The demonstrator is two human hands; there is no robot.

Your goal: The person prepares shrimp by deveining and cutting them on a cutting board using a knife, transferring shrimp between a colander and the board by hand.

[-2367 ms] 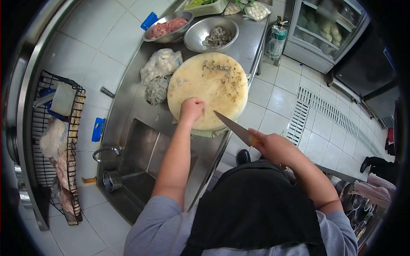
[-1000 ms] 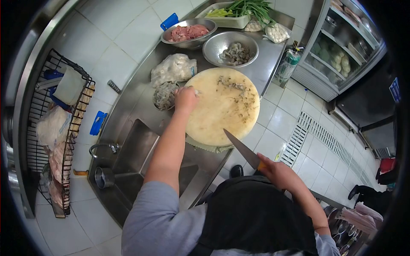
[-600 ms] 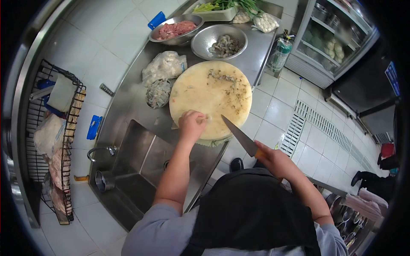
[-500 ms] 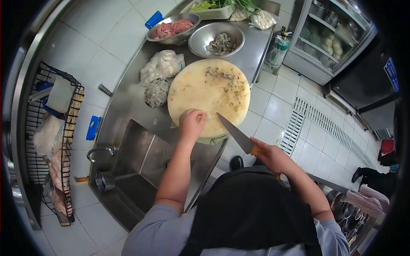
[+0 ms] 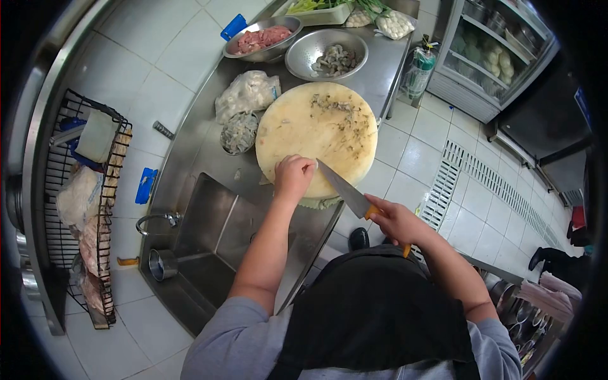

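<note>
My right hand (image 5: 399,223) is wrapped round the orange handle of a kitchen knife (image 5: 345,190), its blade pointing up-left over the round cutting board (image 5: 297,126). The knife's tip is close to the fingertips of my left hand (image 5: 294,178). That hand is closed in a pinch over the board's near edge, and what it pinches is too small to make out. Dark wet scraps (image 5: 354,123) are spread over the board's far right part. Left of the board stands a small bowl of grey shrimp (image 5: 239,133). Behind the board, a metal colander (image 5: 301,60) holds peeled shrimp (image 5: 335,61).
A bowl of raw meat (image 5: 263,39), a plastic bag (image 5: 247,95) and a tray of greens (image 5: 323,16) stand on the steel counter. At lower left is a sink (image 5: 196,253) with a faucet (image 5: 155,221). A wire rack (image 5: 63,190) hangs at far left.
The knife's tip has come up against my left fingertips, from a small gap before. The view has shifted slightly, so the counter appears a little further right.
</note>
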